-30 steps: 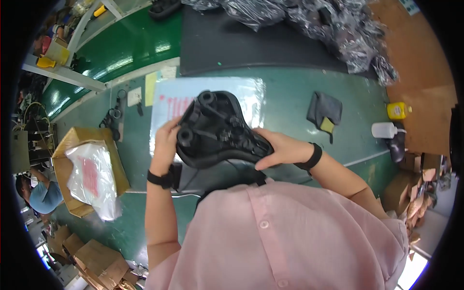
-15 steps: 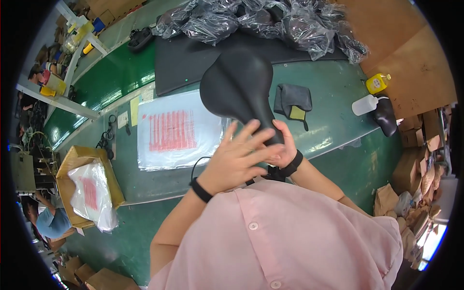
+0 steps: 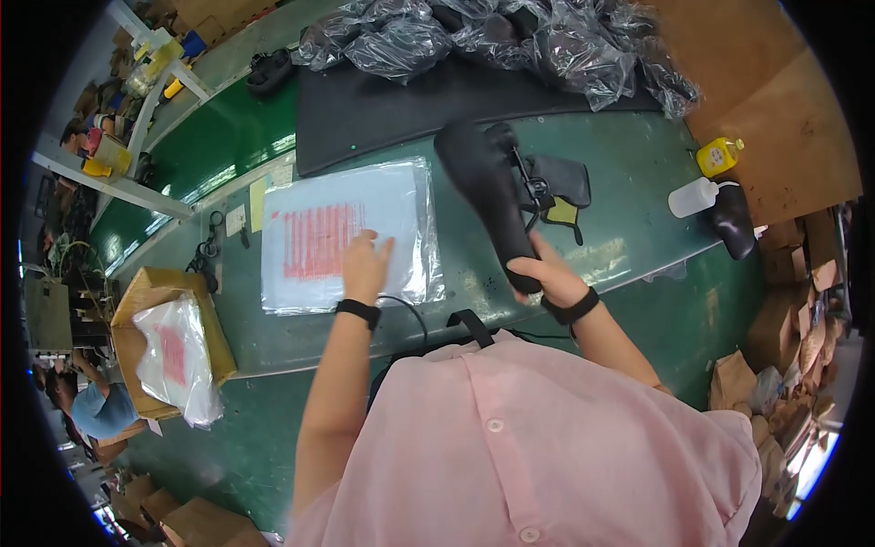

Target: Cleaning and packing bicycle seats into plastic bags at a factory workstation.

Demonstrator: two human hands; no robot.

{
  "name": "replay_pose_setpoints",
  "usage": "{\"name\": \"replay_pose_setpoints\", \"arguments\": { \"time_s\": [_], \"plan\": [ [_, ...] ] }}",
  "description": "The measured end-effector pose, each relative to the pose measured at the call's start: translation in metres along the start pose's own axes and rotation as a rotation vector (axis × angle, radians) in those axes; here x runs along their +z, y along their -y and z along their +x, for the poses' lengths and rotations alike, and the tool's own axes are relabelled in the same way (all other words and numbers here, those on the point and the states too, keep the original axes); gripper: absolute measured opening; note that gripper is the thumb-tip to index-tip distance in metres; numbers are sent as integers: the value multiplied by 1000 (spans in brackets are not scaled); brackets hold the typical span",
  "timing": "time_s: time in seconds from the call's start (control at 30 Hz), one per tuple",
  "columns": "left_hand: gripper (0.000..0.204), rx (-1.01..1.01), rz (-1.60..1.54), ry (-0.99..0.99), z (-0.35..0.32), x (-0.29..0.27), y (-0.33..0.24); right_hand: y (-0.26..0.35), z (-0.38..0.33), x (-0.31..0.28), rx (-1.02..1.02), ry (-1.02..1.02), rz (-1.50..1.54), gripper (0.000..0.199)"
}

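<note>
My right hand [image 3: 540, 278] grips the narrow nose of a black bicycle saddle [image 3: 485, 189], held on edge above the green table with its metal rails [image 3: 530, 188] facing right. My left hand [image 3: 366, 265] lies flat with fingers spread on a stack of clear plastic bags with red print [image 3: 334, 232], at the stack's lower right part. Both wrists wear black bands. My pink shirt fills the lower part of the view.
A black mat [image 3: 392, 100] and a heap of saddles in plastic bags [image 3: 510, 36] lie at the back. A dark cloth [image 3: 563, 180], a white squeeze bottle [image 3: 691, 196] and a yellow bottle [image 3: 718, 155] sit right. A cardboard box with a bag [image 3: 169, 351] stands left.
Both hands held the saddle a second ago. Since then my left hand let go and came down onto the plastic bags; my right hand swung the saddle rightward, turning it on edge.
</note>
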State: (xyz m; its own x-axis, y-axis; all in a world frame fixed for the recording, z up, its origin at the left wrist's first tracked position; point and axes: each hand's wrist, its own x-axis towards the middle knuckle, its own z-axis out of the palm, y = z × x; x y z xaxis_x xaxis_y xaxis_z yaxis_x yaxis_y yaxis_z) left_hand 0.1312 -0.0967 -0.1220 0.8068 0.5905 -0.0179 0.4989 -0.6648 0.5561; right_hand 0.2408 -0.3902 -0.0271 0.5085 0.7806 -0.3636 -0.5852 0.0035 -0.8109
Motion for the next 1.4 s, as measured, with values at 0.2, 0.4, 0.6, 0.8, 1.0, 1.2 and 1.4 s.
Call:
{"name": "replay_pose_setpoints", "arguments": {
  "time_s": [0.2, 0.4, 0.6, 0.8, 1.0, 1.2, 1.4],
  "plan": [
    [42, 160, 194, -6, -7, 59, -59, -32, 43, -63, -43, -527, -999, 78],
    [14, 205, -17, 38, 19, 64, -18, -21, 64, -48, 234, -177, -227, 63],
    [21, -379, -728, 316, 27, 50, 3, -18, 80, -42, 365, -99, -11, 46],
    [12, -483, -968, 395, 36, 36, 29, -32, 98, -37, 369, -100, 222, 39],
    [16, -482, -1130, 324, 31, 11, 42, -38, 104, -27, 187, -155, 234, 36],
    [10, -413, -1119, 99, 26, -13, 35, -6, 103, 18, 127, 11, 264, 52],
    [5, -248, -1028, 275, 30, -18, 21, -24, 160, 61, 170, 196, 248, 56]
  ]
}}
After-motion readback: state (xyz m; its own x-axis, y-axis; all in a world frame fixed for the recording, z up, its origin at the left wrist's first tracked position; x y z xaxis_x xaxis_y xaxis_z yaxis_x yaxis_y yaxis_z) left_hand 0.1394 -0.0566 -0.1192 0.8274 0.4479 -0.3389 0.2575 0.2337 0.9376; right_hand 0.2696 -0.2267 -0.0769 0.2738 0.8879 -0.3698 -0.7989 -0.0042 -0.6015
